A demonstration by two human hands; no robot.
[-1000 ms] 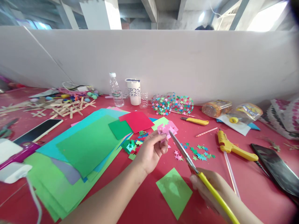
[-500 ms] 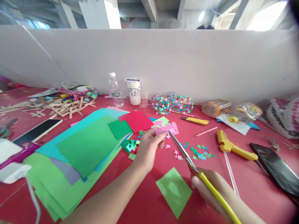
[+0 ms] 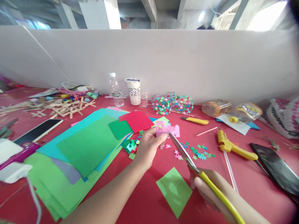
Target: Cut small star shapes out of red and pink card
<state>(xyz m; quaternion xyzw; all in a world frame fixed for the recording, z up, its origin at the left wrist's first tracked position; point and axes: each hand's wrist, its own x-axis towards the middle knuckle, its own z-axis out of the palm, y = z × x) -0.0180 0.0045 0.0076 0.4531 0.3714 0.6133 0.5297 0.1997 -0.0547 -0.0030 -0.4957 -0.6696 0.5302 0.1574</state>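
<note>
My left hand (image 3: pixel 149 144) pinches a small piece of pink paper (image 3: pixel 160 133) between thumb and fingers. With my right hand (image 3: pixel 207 186) I grip yellow-handled scissors (image 3: pixel 183 151), whose blades look nearly closed and point at the pink piece. Whether they touch it I cannot tell. Pink paper scraps (image 3: pixel 171 128) with cut edges lie just beyond. To the right of the blades are small paper stars (image 3: pixel 201 152) in green, blue and pink. A light green paper square (image 3: pixel 174 199) rests in front of me, between my forearms.
Coloured sheets (image 3: pixel 88 143) are stacked on the left beside a phone (image 3: pixel 38 130). A yellow glue gun (image 3: pixel 233 146), a cutter knife (image 3: pixel 195 120) and a dark phone (image 3: pixel 275 168) lie at right. A bottle (image 3: pixel 115 93), a cup (image 3: pixel 133 93) and star-covered bottles (image 3: pixel 173 104) stand or lie behind.
Very little differs. The pink paper at my left fingertips has shifted and turned slightly, and my right hand with the scissors has moved a touch.
</note>
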